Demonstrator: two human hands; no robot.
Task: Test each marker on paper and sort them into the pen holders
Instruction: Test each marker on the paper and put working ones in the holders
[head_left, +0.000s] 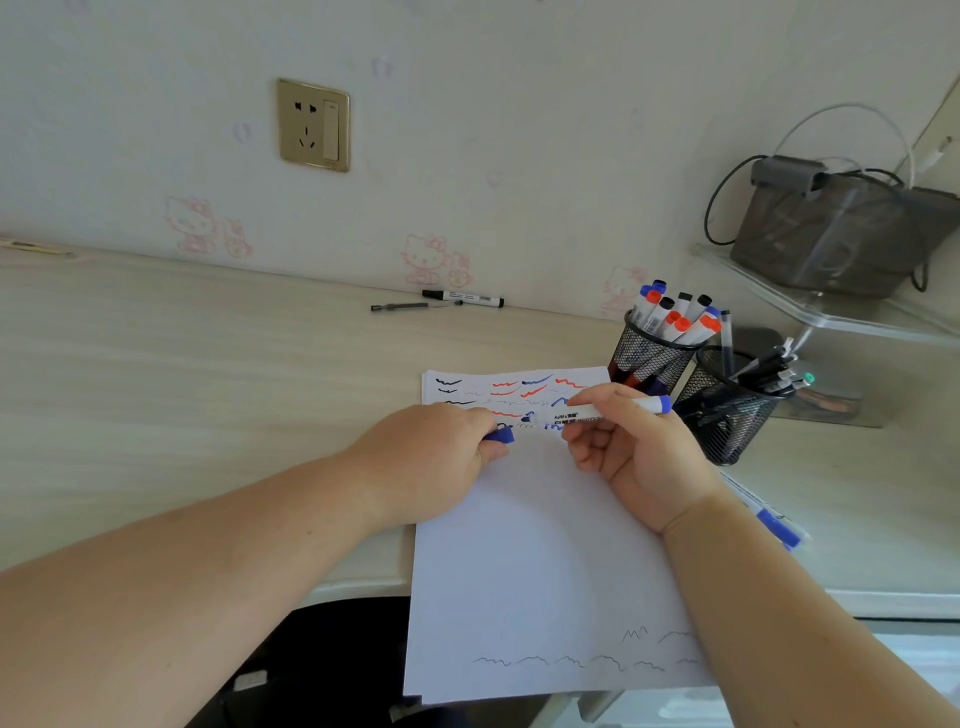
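A white sheet of paper (540, 545) lies on the desk, with black, red and blue test scribbles at its far end. My right hand (631, 454) holds an uncapped blue marker (592, 410) level above the scribbles, tip pointing left. My left hand (431, 457) pinches the marker's blue cap (501, 435) and rests on the paper. Two black mesh pen holders stand to the right: the left holder (649, 364) is full of markers with blue, red and black caps, the right holder (727, 410) has dark pens.
A black marker (462, 298) and a thin pen (405, 307) lie by the wall. Another blue marker (769, 519) lies on the desk behind my right wrist. A grey bag (841, 234) sits on a clear shelf at right. The paper overhangs the desk's front edge.
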